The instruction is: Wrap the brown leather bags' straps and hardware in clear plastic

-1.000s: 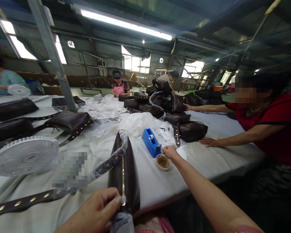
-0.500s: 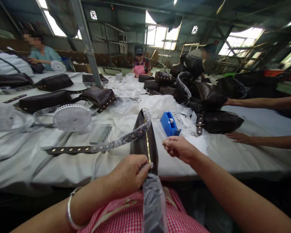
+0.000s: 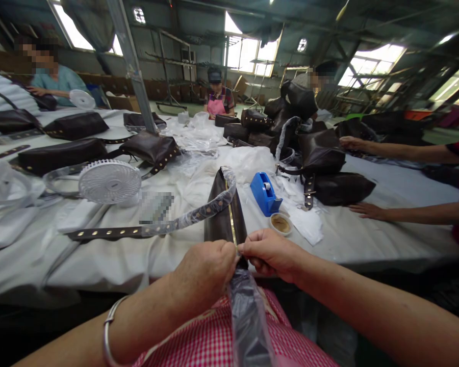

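Note:
A dark brown leather bag with a brass zipper lies lengthwise on the white table edge, its near end toward me. My left hand is closed on that near end by the zipper. My right hand pinches the same spot from the right, the fingertips of both hands meeting. A plastic-wrapped studded strap runs left from the bag, and a wrapped strap end hangs over my lap.
A blue tape dispenser and a small cup of brownish paste sit right of the bag. White fans stand at left. Piled brown bags and a co-worker's arms are at right; other people sit beyond.
My right hand has come back from the paste cup to the bag's near end and now pinches it beside my left hand. The view has dropped toward my lap.

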The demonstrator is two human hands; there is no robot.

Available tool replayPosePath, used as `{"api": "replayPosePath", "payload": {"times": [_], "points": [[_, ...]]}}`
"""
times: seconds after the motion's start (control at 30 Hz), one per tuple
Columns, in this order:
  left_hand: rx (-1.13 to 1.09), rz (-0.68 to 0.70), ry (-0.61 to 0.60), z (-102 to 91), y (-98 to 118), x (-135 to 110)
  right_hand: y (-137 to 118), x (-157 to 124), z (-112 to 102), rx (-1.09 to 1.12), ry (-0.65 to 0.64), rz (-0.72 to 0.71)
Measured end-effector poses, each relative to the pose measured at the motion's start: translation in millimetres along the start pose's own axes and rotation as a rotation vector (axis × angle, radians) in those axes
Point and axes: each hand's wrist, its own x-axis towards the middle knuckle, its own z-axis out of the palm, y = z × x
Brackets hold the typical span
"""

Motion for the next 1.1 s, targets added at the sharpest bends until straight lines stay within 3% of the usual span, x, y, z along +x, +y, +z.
{"api": "replayPosePath", "payload": {"times": [0.17, 0.5, 0.77, 0.97, 1.1], "points": [[-0.141, -0.117, -0.028, -4.7, 4.7, 0.3, -1.1, -3.9, 5.1, -0.005, 0.048, 0.009], [-0.085, -0.08, -0.1, -10.4, 0.2, 6.7, 11.1, -13.1, -3.9, 0.112, -0.059, -0.104], [-0.364, -0.279, -0.117, -25.6, 2.1, 18.2, 3.1, -24.0, 4.0, 0.144, 0.061, -0.099], [-0.483, -0.359, -0.129, -32.7, 0.9, 26.2, 0.3, -17.1, 3.8, 0.191, -0.017, -0.057], [-0.599, -0.45, -0.207, -39.4, -3.1, 31.1, 1.6, -8.4, 4.4, 0.185, -0.072, -0.061]]}}
